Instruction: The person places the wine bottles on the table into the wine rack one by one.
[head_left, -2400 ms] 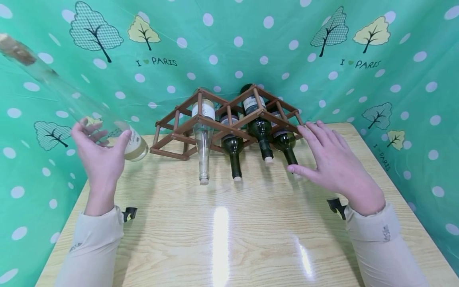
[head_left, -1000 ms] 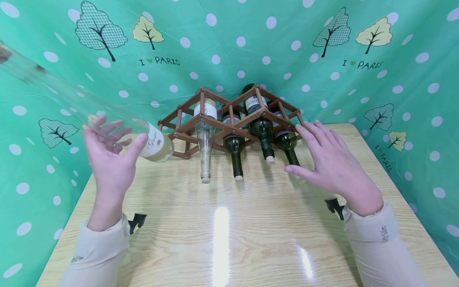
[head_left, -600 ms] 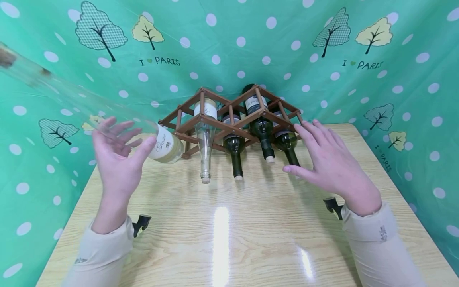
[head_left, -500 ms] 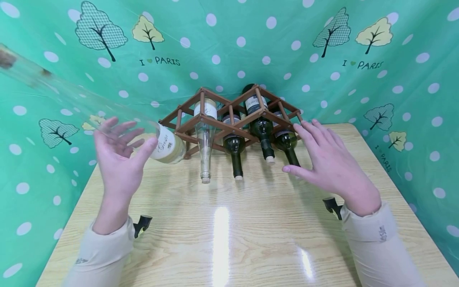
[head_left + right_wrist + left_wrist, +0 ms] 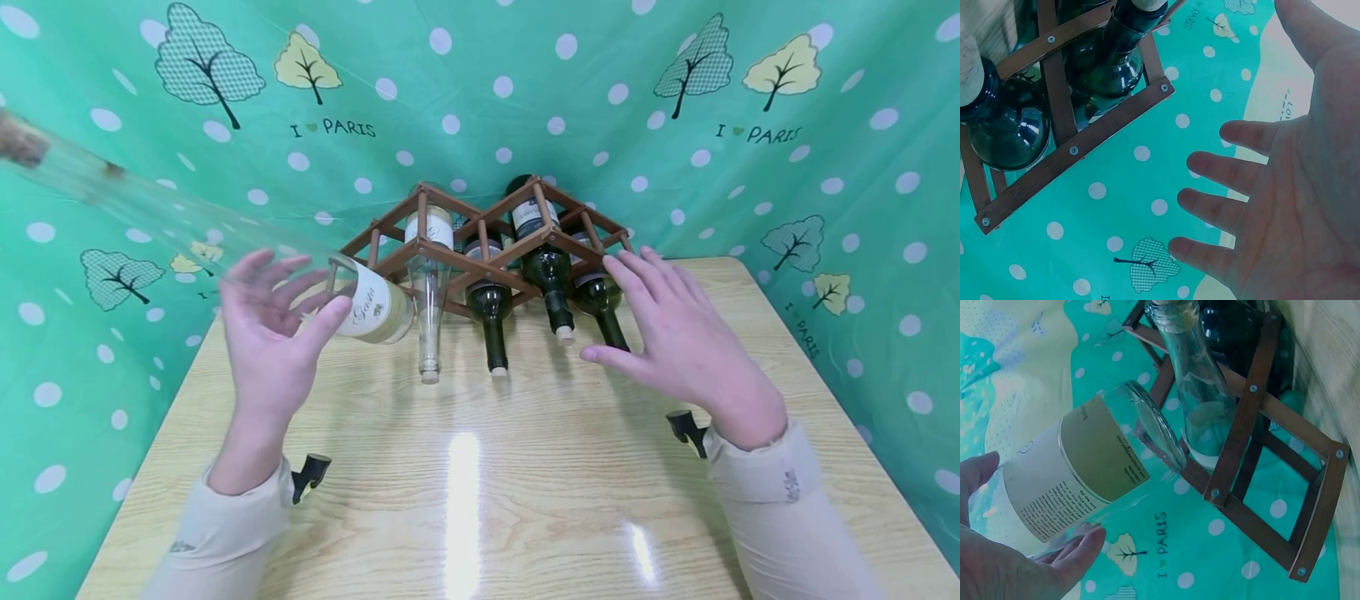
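My left hand [image 5: 270, 358] grips a clear glass wine bottle [image 5: 371, 310] with a white and cream label, thumb on one side and fingers on the other. The bottle lies tilted, its corked neck up at the far left and its base overlapping the left end of a brown wooden wine rack [image 5: 487, 271]. In the left wrist view the base of this bottle [image 5: 1075, 472] faces the rack frame [image 5: 1254, 387]. My right hand [image 5: 682, 358] is spread beside the rack's right end, holding nothing; the right wrist view shows the bare palm [image 5: 1297, 187].
The rack holds a clear bottle [image 5: 427, 312] and three dark green ones, among them a higher one [image 5: 546, 265] and a rightmost one [image 5: 597, 293], corks toward me. A wood-grain table [image 5: 555, 467] lies beneath, and a green dotted cloth [image 5: 480, 108] hangs behind.
My left hand has carried the clear bottle rightward, its base going from beside the rack to overlapping the rack's left end. My right hand has shifted slightly left.
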`<state>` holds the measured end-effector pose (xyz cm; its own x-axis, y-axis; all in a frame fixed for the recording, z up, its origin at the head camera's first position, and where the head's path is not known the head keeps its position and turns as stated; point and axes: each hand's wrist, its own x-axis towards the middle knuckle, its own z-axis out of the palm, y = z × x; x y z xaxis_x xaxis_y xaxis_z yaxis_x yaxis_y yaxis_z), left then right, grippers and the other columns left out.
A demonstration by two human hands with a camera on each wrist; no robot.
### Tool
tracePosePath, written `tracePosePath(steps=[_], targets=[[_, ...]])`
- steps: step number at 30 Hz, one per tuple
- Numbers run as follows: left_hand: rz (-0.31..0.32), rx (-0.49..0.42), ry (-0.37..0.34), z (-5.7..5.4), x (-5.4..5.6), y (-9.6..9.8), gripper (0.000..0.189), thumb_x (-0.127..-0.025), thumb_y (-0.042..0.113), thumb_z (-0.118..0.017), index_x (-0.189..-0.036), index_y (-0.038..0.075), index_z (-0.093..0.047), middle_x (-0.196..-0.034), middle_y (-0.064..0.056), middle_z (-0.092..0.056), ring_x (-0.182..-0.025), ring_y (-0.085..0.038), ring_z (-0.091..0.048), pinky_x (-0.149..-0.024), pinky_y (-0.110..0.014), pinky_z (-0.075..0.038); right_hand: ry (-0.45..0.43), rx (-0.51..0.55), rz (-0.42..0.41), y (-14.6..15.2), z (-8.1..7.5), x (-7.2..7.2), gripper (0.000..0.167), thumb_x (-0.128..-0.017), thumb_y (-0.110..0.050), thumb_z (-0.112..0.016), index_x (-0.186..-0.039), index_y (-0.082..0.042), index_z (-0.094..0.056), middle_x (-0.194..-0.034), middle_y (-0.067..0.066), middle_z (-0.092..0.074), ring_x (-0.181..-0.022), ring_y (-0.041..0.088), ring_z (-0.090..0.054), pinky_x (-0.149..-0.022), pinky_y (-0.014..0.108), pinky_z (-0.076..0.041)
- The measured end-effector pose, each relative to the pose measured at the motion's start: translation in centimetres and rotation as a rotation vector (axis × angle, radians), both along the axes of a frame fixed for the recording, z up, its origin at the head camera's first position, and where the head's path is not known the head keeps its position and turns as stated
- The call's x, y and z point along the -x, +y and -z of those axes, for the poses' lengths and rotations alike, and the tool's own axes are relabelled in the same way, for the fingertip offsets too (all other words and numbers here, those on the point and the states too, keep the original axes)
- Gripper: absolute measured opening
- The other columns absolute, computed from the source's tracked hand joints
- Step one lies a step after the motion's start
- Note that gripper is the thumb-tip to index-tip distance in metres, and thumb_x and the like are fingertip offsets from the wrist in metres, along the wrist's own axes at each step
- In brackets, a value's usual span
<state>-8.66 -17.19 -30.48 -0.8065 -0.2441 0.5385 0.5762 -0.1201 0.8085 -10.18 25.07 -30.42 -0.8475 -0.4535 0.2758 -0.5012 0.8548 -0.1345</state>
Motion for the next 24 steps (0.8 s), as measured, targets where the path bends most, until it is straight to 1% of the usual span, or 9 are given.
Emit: tracePosePath(steps=[5, 10, 14, 17, 21, 24], targets=[[0.019, 0.003, 0.008, 0.1, -0.1, 0.5, 0.077, -0.082, -0.021, -0.076, -0.146, 0.005, -0.042, -0.136, -0.025, -0.057, -0.12, -0.037, -0.066, -0.1, -0.038, -0.058, 0.012, 0.012, -0.007, -0.4, -0.1, 0.0, 0.114, -0.09, -0.074, -0.07, -0.171, -0.013, -0.018, -0.173, 0.018, -0.025, -0.16, 0.043, -0.017, -0.123, 0.071, -0.019], [0.058, -0.015, 0.016, 0.2, -0.2, 1.2, 0.076, -0.081, -0.023, -0.073, -0.145, 0.006, -0.044, -0.135, -0.027, -0.059, -0.12, -0.035, -0.067, -0.101, -0.038, -0.057, 0.019, 0.016, -0.016, -0.8, -0.3, 0.1, 0.114, -0.09, -0.074, -0.069, -0.171, -0.013, -0.018, -0.173, 0.017, -0.025, -0.16, 0.041, -0.016, -0.122, 0.071, -0.021], [0.074, -0.011, 0.013, 0.3, -0.3, 1.8, 0.076, -0.08, -0.024, -0.072, -0.144, 0.007, -0.044, -0.136, -0.027, -0.059, -0.12, -0.033, -0.067, -0.103, -0.037, -0.056, 0.025, 0.011, -0.023, -1.3, -0.5, 0.1, 0.113, -0.09, -0.074, -0.069, -0.171, -0.014, -0.019, -0.173, 0.016, -0.025, -0.161, 0.041, -0.015, -0.122, 0.071, -0.021], [0.081, 0.001, -0.001, 0.3, -0.4, 2.2, 0.077, -0.08, -0.023, -0.072, -0.144, 0.008, -0.044, -0.136, -0.023, -0.06, -0.12, -0.033, -0.067, -0.103, -0.038, -0.055, 0.024, 0.011, -0.029, -1.6, -0.7, 0.0, 0.111, -0.091, -0.074, -0.069, -0.171, -0.015, -0.019, -0.173, 0.016, -0.026, -0.161, 0.04, -0.014, -0.123, 0.069, -0.02], [0.11, 0.005, -0.009, 0.3, -0.4, 2.7, 0.076, -0.081, -0.023, -0.073, -0.145, 0.007, -0.044, -0.135, -0.019, -0.061, -0.121, -0.034, -0.067, -0.104, -0.039, -0.055, 0.016, 0.007, -0.04, -2.0, -0.8, 0.0, 0.11, -0.092, -0.074, -0.067, -0.172, -0.016, -0.017, -0.173, 0.015, -0.025, -0.161, 0.039, -0.014, -0.124, 0.069, -0.019], [0.13, 0.014, -0.002, 0.3, -0.5, 3.1, 0.076, -0.082, -0.022, -0.074, -0.144, 0.008, -0.044, -0.137, -0.021, -0.06, -0.122, -0.035, -0.066, -0.104, -0.04, -0.055, 0.017, 0.001, -0.05, -2.4, -0.8, 0.0, 0.11, -0.092, -0.074, -0.067, -0.172, -0.017, -0.017, -0.173, 0.015, -0.025, -0.161, 0.039, -0.015, -0.124, 0.068, -0.019]])
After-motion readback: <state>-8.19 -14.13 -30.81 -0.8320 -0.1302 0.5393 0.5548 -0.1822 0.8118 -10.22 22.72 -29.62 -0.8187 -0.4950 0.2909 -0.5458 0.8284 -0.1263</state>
